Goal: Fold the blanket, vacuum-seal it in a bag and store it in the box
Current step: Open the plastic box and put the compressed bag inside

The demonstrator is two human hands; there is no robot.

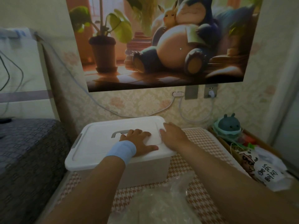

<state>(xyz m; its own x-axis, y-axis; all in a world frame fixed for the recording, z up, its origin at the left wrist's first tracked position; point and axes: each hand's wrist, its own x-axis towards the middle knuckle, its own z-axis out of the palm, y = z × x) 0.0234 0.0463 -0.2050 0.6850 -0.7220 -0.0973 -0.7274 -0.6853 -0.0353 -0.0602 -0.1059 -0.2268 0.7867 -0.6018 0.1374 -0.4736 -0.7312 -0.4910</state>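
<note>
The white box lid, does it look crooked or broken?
No, nothing stands out. The lid sits level on the white box, and no crack shows. The left hand and the right hand both rest on top of it.

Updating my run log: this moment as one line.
white plastic lid: on white storage box | left hand: flat on lid | right hand: rests on lid | clear plastic bag: in front of box

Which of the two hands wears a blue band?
The left hand, lying flat on the white box lid beside its grey handle: a light blue band wraps its wrist. The right hand, on the lid, has a bare wrist.
</note>
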